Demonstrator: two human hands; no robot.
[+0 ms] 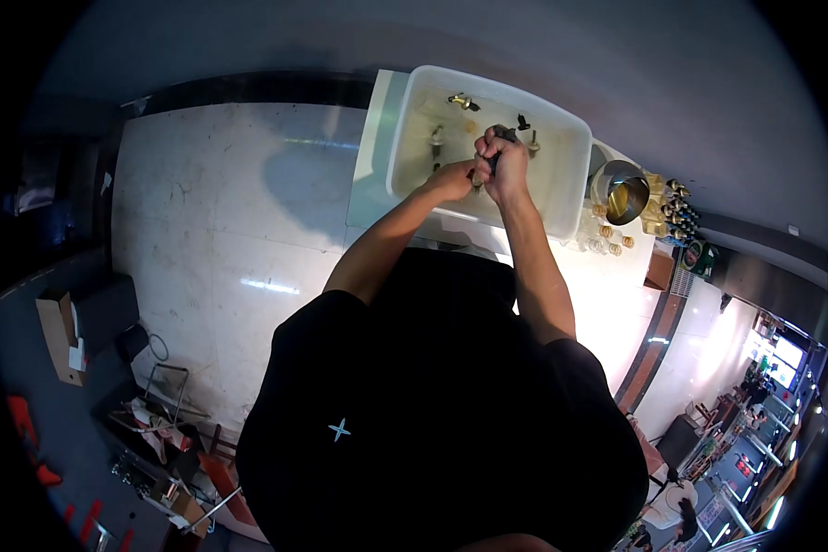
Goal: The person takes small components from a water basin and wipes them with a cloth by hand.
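Note:
A white plastic tub holds cloudy liquid. Over its front half my right hand is closed in a fist around a dark grey, cloth-like piece. My left hand is just left of it, fingers closed at the lower end of a small item that the two hands mostly hide. In the tub lie several gold-and-black fittings: one near the back wall, another at the left, and a third right of my right hand. A small black piece is behind that hand.
Right of the tub stands a round metal bowl with yellowish contents. Several clear glass pieces with amber rims are in front of it. Beyond the bowl, gold fittings with dark and blue ends are grouped. A wall rises behind the tub.

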